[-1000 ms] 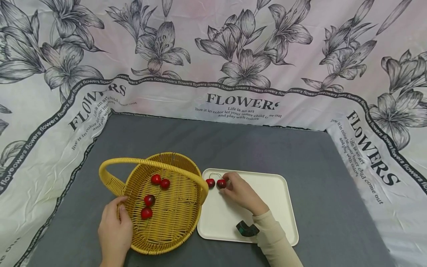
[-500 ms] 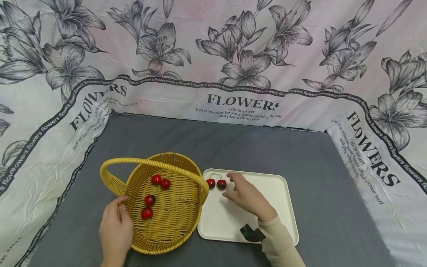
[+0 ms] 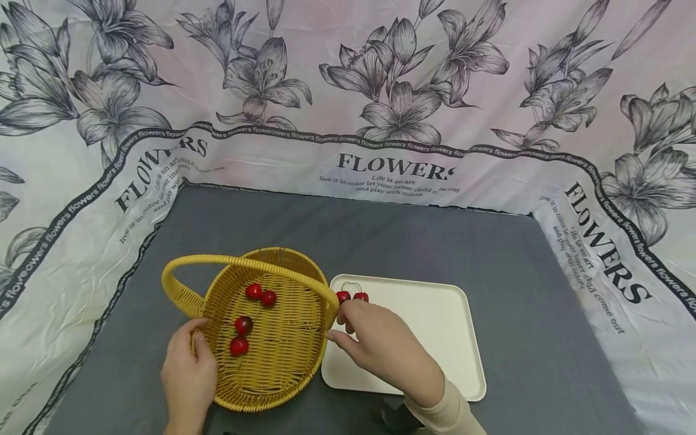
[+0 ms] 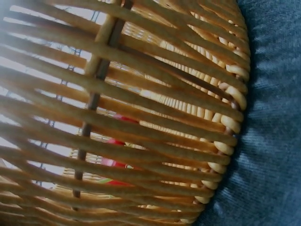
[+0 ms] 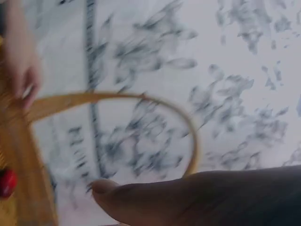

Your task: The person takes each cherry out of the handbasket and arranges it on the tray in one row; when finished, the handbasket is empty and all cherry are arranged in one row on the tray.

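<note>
A yellow wicker basket with a tall arched handle contains several red cherries, lying in two pairs. My left hand grips the basket's left rim beside the foot of the handle. The left wrist view looks through the weave, where red cherries show behind the strands. Over at the opposite rim, my right hand has its fingertips right at the handle's other foot, thumb held apart from the fingers. Its thumb stretches out straight in the right wrist view.
A cream rectangular tray lies right of the basket, partly under my right hand in view. Two stemmed cherries rest at its far left corner. A grey cloth covers the table, with floral fabric walls around it.
My right hand has let go of the right cherry on the tray and moved left and nearer to the basket's right rim. The left hand keeps its place on the basket.
</note>
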The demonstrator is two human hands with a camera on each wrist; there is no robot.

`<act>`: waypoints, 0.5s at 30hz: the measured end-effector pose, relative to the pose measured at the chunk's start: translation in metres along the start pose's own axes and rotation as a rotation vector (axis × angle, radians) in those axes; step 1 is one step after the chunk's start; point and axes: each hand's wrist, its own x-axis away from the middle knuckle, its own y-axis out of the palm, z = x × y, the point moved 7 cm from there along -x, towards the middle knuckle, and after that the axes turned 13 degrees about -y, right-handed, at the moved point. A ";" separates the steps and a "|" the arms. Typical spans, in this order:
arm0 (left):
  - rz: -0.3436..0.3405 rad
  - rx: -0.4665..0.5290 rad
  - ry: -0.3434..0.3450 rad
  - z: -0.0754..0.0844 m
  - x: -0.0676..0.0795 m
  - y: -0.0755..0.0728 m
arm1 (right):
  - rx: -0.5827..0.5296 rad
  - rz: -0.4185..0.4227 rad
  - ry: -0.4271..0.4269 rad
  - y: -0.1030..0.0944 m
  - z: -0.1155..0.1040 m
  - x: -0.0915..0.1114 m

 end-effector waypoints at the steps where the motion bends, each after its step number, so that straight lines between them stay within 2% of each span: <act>1: -0.003 -0.003 -0.006 0.000 0.000 0.000 | 0.005 -0.007 0.005 -0.001 -0.005 -0.002; 3: -0.007 -0.009 -0.008 0.000 0.001 0.001 | -0.005 -0.039 -0.009 -0.002 -0.016 -0.006; 5: -0.008 -0.010 -0.006 0.000 0.001 0.001 | 0.016 -0.084 -0.065 0.001 -0.028 -0.012; 10: 0.003 0.007 0.004 0.000 0.002 -0.001 | 0.189 -0.188 -0.222 0.025 -0.056 -0.044; 13: 0.014 0.008 0.017 0.000 0.002 -0.002 | 0.228 -0.277 -0.197 0.050 -0.062 -0.073; 15: 0.020 0.001 0.033 0.001 0.002 -0.002 | 0.256 -0.341 -0.119 0.068 -0.058 -0.092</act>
